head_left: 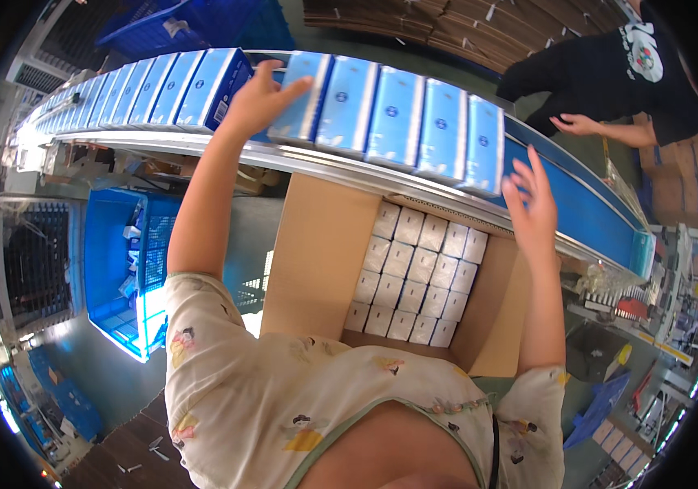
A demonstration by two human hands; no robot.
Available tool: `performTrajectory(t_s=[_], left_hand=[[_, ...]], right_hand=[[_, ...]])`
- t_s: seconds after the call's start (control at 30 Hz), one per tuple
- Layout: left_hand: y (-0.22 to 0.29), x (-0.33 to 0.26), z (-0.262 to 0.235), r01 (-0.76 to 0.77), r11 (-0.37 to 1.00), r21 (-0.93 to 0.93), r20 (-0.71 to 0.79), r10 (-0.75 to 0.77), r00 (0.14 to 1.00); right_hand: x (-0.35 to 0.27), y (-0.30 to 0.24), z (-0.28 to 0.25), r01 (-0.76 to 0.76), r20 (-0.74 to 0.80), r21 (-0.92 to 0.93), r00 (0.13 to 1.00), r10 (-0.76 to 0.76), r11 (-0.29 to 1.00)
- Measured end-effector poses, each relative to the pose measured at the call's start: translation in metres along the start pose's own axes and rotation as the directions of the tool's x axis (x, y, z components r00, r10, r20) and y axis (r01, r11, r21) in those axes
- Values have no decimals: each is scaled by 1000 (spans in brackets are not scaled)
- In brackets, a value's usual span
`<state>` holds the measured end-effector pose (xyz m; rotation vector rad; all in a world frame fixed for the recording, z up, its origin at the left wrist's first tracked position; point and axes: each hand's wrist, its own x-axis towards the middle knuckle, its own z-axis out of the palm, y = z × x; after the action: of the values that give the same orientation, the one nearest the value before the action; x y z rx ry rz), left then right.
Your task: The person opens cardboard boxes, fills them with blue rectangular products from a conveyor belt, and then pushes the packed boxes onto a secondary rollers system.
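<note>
Several light-blue packs with white lower edges [396, 114] stand in a close row on the conveyor's blue belt [585, 189]. At the row's left end is my left hand [263, 99], thumb and fingers apart, the thumb over the end pack. Whether its palm touches that pack cannot be made out. Beside the right end pack [485, 147], my right hand [533, 194] has its fingers spread, a small gap seeming to part it from the pack. Below the conveyor, in front of me, an opened cardboard carton [320, 253] holds rows of small white packs [416, 265].
Another line of blue packs [161, 88] stretches along the belt to the left. A blue crate [112, 269] stands at lower left, with loose packs inside. Across the conveyor, at right, is a person in black [626, 81]. Stacked cardboard [463, 28] lies behind.
</note>
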<state>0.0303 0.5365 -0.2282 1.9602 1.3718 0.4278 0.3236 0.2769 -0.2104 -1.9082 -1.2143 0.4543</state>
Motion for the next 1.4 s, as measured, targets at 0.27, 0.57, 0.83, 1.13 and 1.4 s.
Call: performTrajectory(t_s=[0.27,0.57,0.83,1.13,1.4], left_hand=[[34,-15,64,-187,955,-228,50,204,978],[102,-236,51,-327,908,-264,-119,306,945],[0,-305,228,-142,770,622,685,-449,573],[-21,-308,294,-281,884,372,799,-151,582],[30,-220,119,-408,880,-245,193,456,869]], right_hand=[[56,31,3,-253,74,327,967,242,911],[-135,1,-96,43,-153,379,988,17,924],[-275,204,7,-289,670,-514,453,588,808],[-254,261,111,-349,935,-180,229,269,920],[-261,216,70,-199,860,-280,384,337,939]])
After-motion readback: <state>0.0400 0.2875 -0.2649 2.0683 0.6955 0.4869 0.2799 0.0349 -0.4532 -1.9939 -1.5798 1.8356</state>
